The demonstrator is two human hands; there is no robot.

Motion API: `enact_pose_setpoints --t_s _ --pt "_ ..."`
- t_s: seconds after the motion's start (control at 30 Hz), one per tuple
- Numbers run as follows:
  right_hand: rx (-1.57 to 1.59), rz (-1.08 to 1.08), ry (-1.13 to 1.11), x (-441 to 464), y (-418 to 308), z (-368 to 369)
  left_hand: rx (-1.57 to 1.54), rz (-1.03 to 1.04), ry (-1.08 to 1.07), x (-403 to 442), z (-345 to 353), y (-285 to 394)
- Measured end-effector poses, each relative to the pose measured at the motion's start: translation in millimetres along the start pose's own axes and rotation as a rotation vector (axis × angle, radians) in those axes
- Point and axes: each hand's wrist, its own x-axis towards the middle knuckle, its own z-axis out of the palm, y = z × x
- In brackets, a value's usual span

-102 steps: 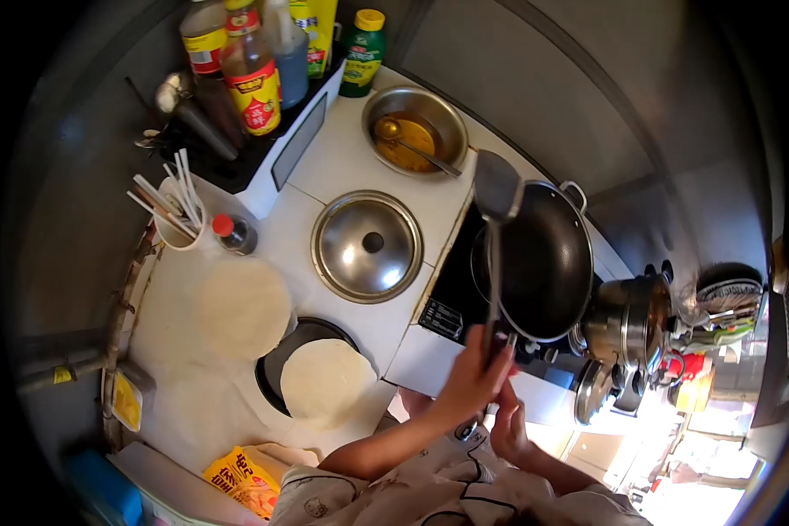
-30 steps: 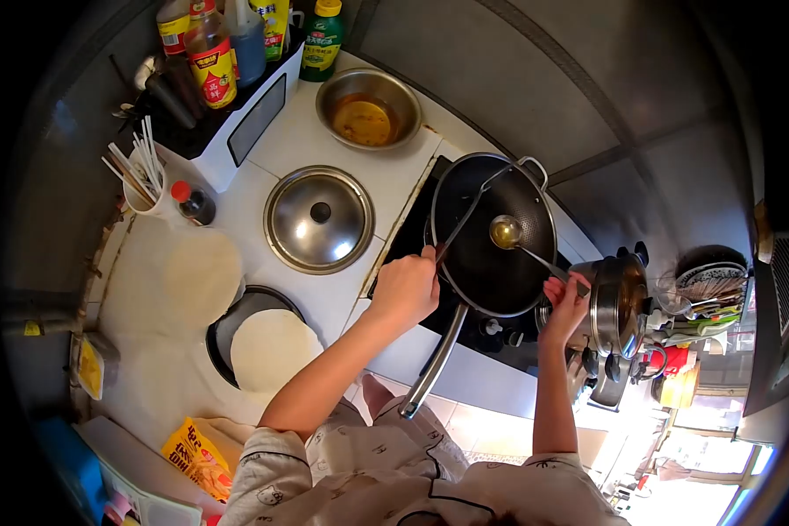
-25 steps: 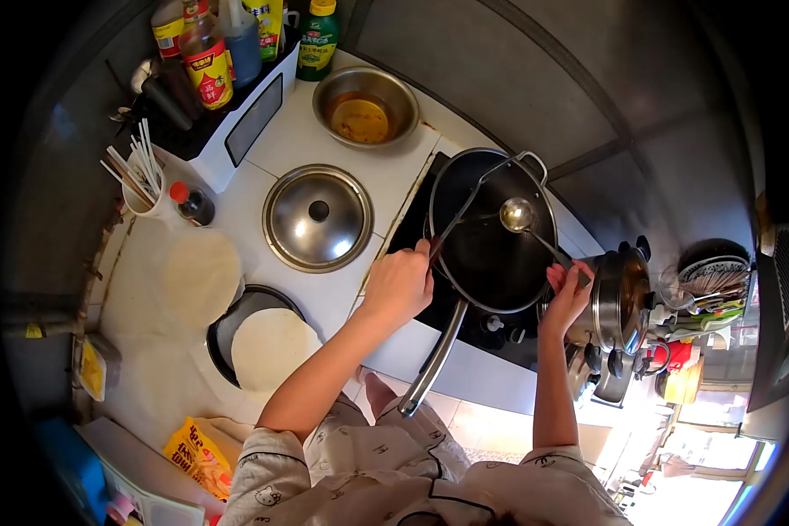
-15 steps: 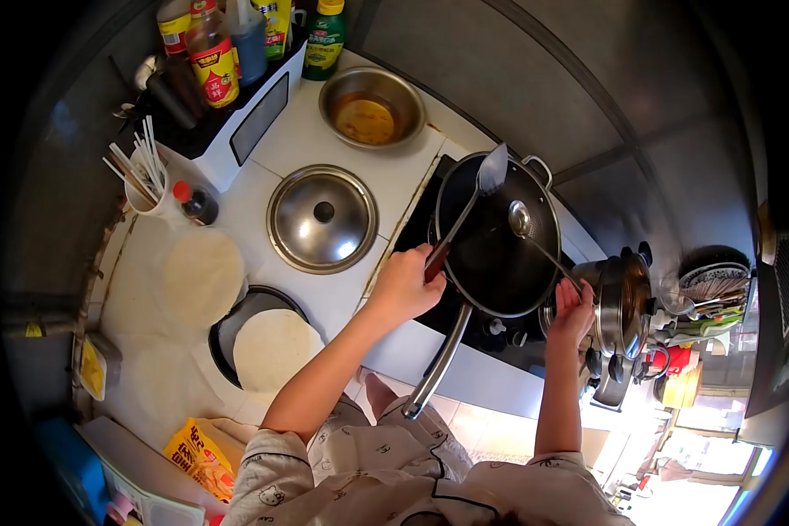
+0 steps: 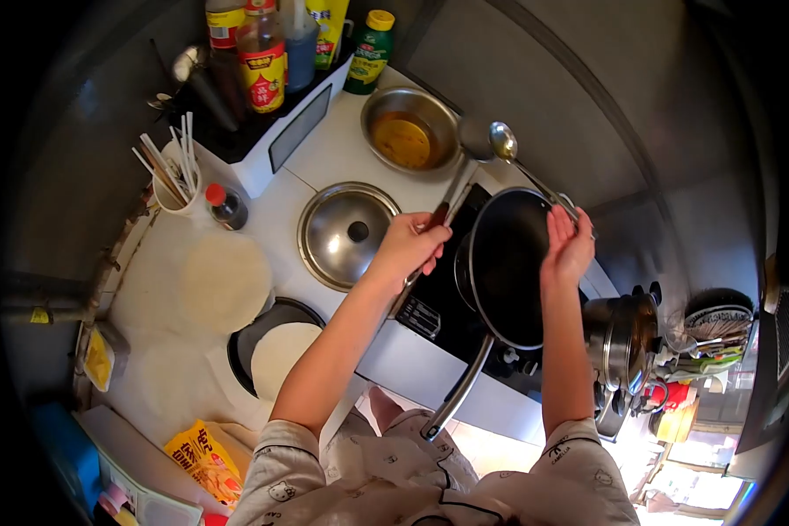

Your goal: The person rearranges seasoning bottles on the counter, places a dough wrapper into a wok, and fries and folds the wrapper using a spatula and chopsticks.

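Observation:
My left hand (image 5: 410, 245) is closed round the dark handle of a metal spatula (image 5: 454, 186), whose blurred blade is beside the right rim of the steel bowl. Above the right side of the black wok (image 5: 510, 272), my right hand (image 5: 570, 247) grips a metal ladle (image 5: 533, 174); the ladle's bowl is raised beyond the wok's far rim. Orange-brown liquid (image 5: 403, 142) lies in the steel bowl (image 5: 451, 131). The wok rests on the black stove (image 5: 438, 289), its long handle pointing toward my body.
A steel lid (image 5: 333, 232) lies left of the stove. Nearer are a round dark pan (image 5: 241, 351) with a pale flat round (image 5: 280, 355), another pale round (image 5: 228, 280), a red-capped bottle (image 5: 228, 210) and a chopstick holder (image 5: 171, 197). A steel pot (image 5: 618, 337) stands right.
The ladle has come up out of the wok toward its far side. The spatula has swung left, from over the wok to beside the steel bowl. The camera view has shifted.

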Motion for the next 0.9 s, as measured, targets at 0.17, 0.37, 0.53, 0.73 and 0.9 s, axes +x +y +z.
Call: enact_pose_setpoints --t_s 0.17,0.37,0.53,0.73,0.9 --pt "0.077 0.144 -0.016 16.6 77.9 61.3 -0.061 0.12 0.237 30.6 -45.9 8.4" --pt "0.167 0.364 0.097 19.6 161.7 96.3 -0.125 0.111 0.191 14.6 -66.4 12.4" --pt "0.105 0.481 -0.137 8.7 174.5 93.7 -0.024 0.11 0.168 -3.9 -44.8 1.9" --pt "-0.027 0.703 -0.405 -74.5 92.4 23.4 0.08 0.115 0.089 -35.0 10.4 -19.6" --pt "-0.429 0.39 -0.609 -138.7 26.8 -80.8 0.462 0.269 0.137 -82.0 84.4 -68.0"
